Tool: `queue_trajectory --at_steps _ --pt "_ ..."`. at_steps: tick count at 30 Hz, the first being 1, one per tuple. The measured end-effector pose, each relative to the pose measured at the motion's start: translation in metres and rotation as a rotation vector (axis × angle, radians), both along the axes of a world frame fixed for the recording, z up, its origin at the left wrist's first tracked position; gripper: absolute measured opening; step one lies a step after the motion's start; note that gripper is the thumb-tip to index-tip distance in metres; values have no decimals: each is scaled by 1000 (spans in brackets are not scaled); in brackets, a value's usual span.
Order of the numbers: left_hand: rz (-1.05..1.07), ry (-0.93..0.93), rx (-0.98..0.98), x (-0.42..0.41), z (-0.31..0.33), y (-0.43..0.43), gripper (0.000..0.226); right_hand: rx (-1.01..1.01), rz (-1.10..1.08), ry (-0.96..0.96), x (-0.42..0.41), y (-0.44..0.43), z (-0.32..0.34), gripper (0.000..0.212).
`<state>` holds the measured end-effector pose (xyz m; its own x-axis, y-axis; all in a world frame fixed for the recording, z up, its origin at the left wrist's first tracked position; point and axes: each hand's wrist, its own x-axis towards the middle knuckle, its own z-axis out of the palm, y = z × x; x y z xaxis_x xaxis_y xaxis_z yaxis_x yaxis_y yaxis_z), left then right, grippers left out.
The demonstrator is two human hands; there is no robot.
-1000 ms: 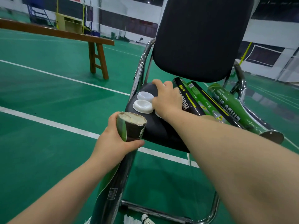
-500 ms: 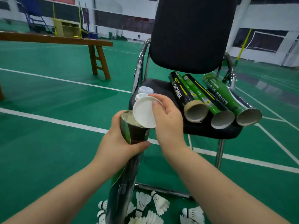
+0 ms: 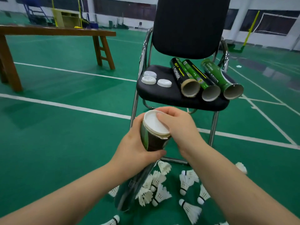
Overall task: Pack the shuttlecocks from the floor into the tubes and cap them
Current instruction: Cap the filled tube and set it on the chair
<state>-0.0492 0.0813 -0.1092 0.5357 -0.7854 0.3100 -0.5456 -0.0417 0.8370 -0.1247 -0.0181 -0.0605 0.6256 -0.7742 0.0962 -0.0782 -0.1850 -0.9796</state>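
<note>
The left grip (image 3: pixel 134 143) is clasping the tube (image 3: pixel 151 141) just under its top, while the right grip (image 3: pixel 177 125) is pinching a white cap (image 3: pixel 153 124) onto the tube's mouth. Loose shuttlecocks (image 3: pixel 159 192) are lying on the floor (image 3: pixel 65 143) beneath, before the chair (image 3: pixel 162 93).

A single wide-angle view comes from a camera worn on the person's head, facing forward and tilted down. Both forearms enter from the bottom edge, at 7 and 5 o'clock, and meet just below centre. There the left hand (image 3: pixel 134 143), gripping a tube (image 3: pixel 152 140), and the right hand (image 3: pixel 178 127), holding a white cap (image 3: pixel 154 124) on the tube's mouth, sit nearest the lens and look large. A black chair (image 3: pixel 190 25) stands just beyond at 12 to 1 o'clock, its seat seen from above. Shuttlecocks (image 3: pixel 160 194) lie on the green floor (image 3: pixel 48 143) at 6 o'clock. A wooden bench (image 3: pixel 56 30) at 10 o'clock is well away.
</note>
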Motion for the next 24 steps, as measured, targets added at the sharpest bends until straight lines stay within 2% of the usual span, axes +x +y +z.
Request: queue_trajectory --at_steps 5,8,10,14,17,20,24 --pt "-48 12 4 -18 -7 11 86 -63 20 81 -26 14 -3 27" --pt "-91 33 32 -23 -6 12 83 -351 9 183 -40 20 2 41" --pt "-112 16 44 -27 -4 12 80 -546 82 211 -47 25 8 45" --pt "-128 30 36 -34 0 5 73 -644 208 269 -59 31 6 46" --pt "-153 10 55 -41 -6 0 77 -859 182 353 -64 33 -10 59" --pt "-155 99 69 -47 -20 4 76 -895 206 474 -68 32 -27 62" --pt "-152 130 119 -52 -39 7 73 -878 261 551 -74 31 -44 71"
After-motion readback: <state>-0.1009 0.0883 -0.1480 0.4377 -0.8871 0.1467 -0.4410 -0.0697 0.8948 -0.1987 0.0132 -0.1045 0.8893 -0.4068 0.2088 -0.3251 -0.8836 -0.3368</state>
